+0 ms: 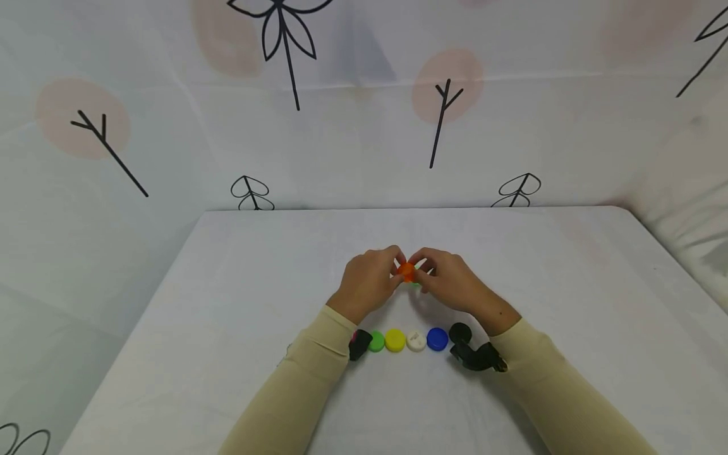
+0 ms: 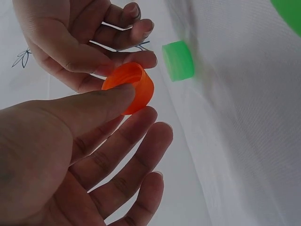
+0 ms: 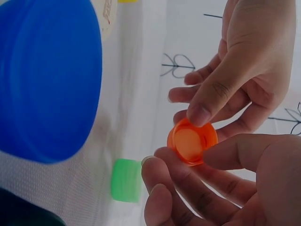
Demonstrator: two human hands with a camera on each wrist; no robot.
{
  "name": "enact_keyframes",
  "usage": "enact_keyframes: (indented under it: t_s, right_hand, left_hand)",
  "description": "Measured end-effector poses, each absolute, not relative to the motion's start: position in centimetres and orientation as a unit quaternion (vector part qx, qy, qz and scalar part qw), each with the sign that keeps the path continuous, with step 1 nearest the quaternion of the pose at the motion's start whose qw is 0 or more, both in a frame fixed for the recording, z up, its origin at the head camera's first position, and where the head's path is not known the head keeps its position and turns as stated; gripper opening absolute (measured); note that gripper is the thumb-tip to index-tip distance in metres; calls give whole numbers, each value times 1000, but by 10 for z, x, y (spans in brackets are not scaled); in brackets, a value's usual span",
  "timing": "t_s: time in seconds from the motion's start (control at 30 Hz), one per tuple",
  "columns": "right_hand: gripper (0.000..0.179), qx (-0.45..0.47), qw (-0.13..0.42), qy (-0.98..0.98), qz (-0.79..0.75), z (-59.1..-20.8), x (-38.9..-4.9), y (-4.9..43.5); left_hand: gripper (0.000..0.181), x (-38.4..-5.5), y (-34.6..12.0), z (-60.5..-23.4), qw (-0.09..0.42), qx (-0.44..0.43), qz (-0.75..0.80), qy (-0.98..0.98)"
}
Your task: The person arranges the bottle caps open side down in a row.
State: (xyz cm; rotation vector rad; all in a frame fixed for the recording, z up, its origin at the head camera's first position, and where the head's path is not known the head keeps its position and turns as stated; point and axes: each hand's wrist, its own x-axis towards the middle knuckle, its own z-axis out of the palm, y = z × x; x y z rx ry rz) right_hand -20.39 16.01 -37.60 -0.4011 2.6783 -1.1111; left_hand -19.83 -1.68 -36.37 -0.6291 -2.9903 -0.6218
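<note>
Above the table, an orange bottle cap (image 1: pixel 406 272) is pinched between both hands. My left hand (image 1: pixel 368 281) grips its left side; in the left wrist view the thumb of that left hand (image 2: pixel 89 141) lies over the cap's rim. From the right, my right hand (image 1: pixel 452 281) pinches the same cap with thumb and fingers. The hollow inside of the orange cap (image 3: pixel 190 143) faces the right wrist camera. A light green cap (image 2: pixel 178 61) stands on the table close to the hands, mostly hidden by the right hand in the head view.
Nearer the body lies a row of caps: green (image 1: pixel 376 341), yellow (image 1: pixel 395 340), white (image 1: pixel 416 341), blue (image 1: pixel 437 339) and a dark one (image 1: pixel 460 332). Dark wrist gear (image 1: pixel 478 357) hangs beside the row. A patterned cloth (image 1: pixel 364 139) rises behind the white table (image 1: pixel 273 253).
</note>
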Motion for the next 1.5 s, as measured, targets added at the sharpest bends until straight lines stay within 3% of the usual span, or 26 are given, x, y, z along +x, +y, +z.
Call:
enact_keyframes:
  t_s: [1.23,1.5]
  right_hand:
    - [25,-132,113,901,-398,-374,-207,161]
    - [26,-131,107,904,-392,-374,-208,162]
  left_hand:
    - [20,-202,-15,-364,21,-198,-206,-958]
    - [21,-203,-14,-364,2,-194,-204,-959]
